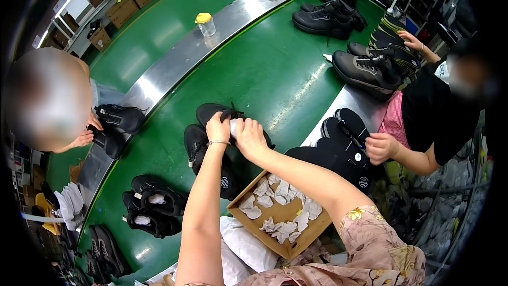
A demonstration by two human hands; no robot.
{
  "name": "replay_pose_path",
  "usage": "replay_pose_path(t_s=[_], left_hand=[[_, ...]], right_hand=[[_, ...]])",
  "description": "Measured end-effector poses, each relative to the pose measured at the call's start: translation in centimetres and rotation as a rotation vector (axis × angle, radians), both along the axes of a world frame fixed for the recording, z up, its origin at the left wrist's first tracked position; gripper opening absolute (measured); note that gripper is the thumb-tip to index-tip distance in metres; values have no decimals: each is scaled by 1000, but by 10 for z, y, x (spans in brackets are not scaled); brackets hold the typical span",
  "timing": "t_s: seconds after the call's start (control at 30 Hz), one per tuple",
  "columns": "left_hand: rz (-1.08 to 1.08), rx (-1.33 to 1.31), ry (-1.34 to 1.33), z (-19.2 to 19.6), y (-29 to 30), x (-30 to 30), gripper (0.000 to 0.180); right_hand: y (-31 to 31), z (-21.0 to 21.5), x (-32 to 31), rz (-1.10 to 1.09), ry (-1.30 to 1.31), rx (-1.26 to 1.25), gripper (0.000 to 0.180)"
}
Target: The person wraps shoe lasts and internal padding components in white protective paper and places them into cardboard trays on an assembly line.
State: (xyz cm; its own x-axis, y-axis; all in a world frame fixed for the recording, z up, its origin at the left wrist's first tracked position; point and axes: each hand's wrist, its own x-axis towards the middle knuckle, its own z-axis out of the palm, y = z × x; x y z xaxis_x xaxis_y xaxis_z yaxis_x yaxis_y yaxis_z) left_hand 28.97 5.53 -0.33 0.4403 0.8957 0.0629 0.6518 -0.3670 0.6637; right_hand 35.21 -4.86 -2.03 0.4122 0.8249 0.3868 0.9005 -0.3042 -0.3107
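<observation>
Nearest to me is the cardboard box (311,242), with crumpled paper (251,212) inside. Beyond the box, to its left, the black shoe (210,112) is on the green table (275,85). My left hand (217,128), half closed, grips this shoe; my right hand (251,136), fingers curled, holds a white wad (233,127). Far beyond the box stands a yellow-lidded jar (206,25).

— What is obscured?
— The right hand (250,135) partly hides a white wad (233,126); the left hand (216,127) masks part of a black shoe (207,111).
— Blurred, cropped?
— A co-worker's head (50,100) is blurred; the lower edge crops the left arm (201,233).
</observation>
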Motion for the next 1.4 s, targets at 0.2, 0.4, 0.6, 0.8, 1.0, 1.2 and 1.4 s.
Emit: replay_pose_path(t_s=[0.2,0.4,0.6,0.8,1.0,1.2,1.4], left_hand=[[-81,88,-137,-13,-4,-12,22],[-109,41,-169,-21,4,-13,18],[-87,13,-162,-14,2,-14,17],[-74,-13,-117,-9,-1,-19,17],[-93,87,-105,-20,-8,-9,19],[-51,-12,-47,-6,4,-20,19],[-62,-20,14,-7,4,-20,20]], right_hand=[[-8,16,11,195,-215,-254,37],[9,-6,0,90,-72,-273,35],[13,20,3,124,53,-521,38],[16,9,1,82,291,-435,33],[34,-33,4,-97,486,-303,36],[40,-12,0,17,339,-378,15],[39,-17,-4,25,303,-383,19]])
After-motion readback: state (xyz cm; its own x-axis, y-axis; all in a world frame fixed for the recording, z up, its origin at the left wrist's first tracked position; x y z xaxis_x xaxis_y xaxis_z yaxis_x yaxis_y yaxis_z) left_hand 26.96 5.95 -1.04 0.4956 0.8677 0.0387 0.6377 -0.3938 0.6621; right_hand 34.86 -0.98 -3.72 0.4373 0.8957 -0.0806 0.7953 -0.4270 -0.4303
